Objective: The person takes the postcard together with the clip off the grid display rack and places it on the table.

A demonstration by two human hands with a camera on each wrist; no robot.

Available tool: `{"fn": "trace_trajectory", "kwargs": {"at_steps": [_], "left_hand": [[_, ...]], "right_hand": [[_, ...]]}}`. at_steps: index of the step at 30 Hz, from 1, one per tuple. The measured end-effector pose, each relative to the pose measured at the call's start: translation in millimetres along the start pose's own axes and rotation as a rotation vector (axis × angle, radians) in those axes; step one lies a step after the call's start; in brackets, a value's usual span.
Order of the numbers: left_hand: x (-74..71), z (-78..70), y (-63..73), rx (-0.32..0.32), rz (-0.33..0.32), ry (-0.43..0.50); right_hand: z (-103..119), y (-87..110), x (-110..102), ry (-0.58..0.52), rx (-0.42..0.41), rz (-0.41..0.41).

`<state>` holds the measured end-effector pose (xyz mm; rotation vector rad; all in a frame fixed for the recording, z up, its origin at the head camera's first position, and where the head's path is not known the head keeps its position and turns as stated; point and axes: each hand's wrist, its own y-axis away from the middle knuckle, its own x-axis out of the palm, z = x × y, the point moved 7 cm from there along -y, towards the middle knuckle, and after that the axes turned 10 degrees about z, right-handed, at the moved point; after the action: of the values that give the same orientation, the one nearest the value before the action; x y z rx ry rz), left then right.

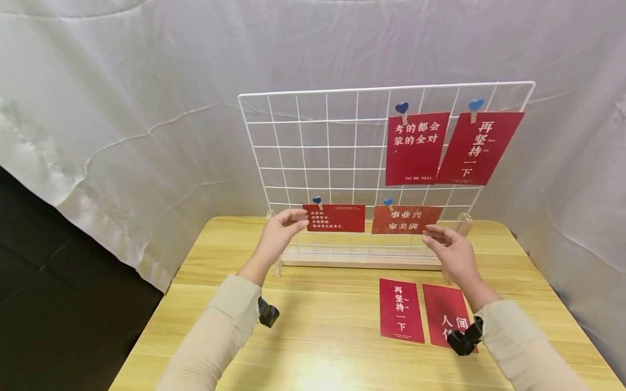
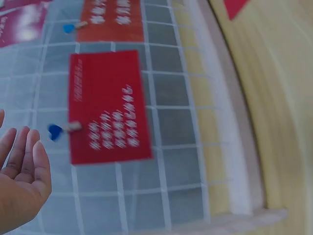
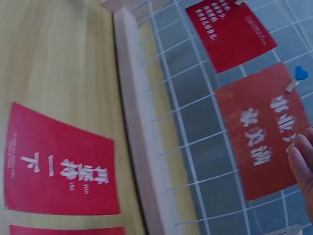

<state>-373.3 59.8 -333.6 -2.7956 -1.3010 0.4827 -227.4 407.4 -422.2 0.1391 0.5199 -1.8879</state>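
Observation:
A white wire grid panel (image 1: 313, 157) stands on the table with red cards pegged to it. My left hand (image 1: 283, 231) is raised by the left end of a small red card (image 1: 342, 218), fingers loosely bent and apart from it in the left wrist view. A blue heart clip (image 2: 56, 131) fastens that card. My right hand (image 1: 452, 252) is at the lower right corner of an orange-red card (image 1: 401, 220), held by a light blue heart clip (image 3: 300, 73). Its fingers overlap the card's edge; whether they touch is unclear.
Higher on the grid hang two larger red cards, one with two text rows (image 1: 415, 157) and one with vertical writing (image 1: 481, 146). Two more red cards, a left one (image 1: 401, 312) and a right one (image 1: 442, 309), lie on the wooden table (image 1: 318, 336) in front. Grey cloth (image 1: 171, 81) hangs behind.

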Motion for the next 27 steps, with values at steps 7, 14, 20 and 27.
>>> {"fn": "trace_trajectory", "kwargs": {"at_steps": [7, 14, 20, 27], "left_hand": [[15.6, -44.2, -19.9, 0.081, 0.065, 0.003], [34.9, -72.7, -42.4, 0.12, 0.101, 0.003], [48.0, -94.2, -58.6, 0.168, 0.104, -0.081], [62.4, -117.3, -74.3, 0.194, 0.117, -0.139]], "right_hand": [[90.8, 8.6, 7.5, 0.1, 0.014, -0.061], [110.1, -4.2, 3.6, 0.141, -0.035, -0.074], [124.7, -15.9, -1.4, 0.16, -0.038, -0.098], [142.5, -28.4, -9.3, 0.107, -0.051, -0.148]]}}
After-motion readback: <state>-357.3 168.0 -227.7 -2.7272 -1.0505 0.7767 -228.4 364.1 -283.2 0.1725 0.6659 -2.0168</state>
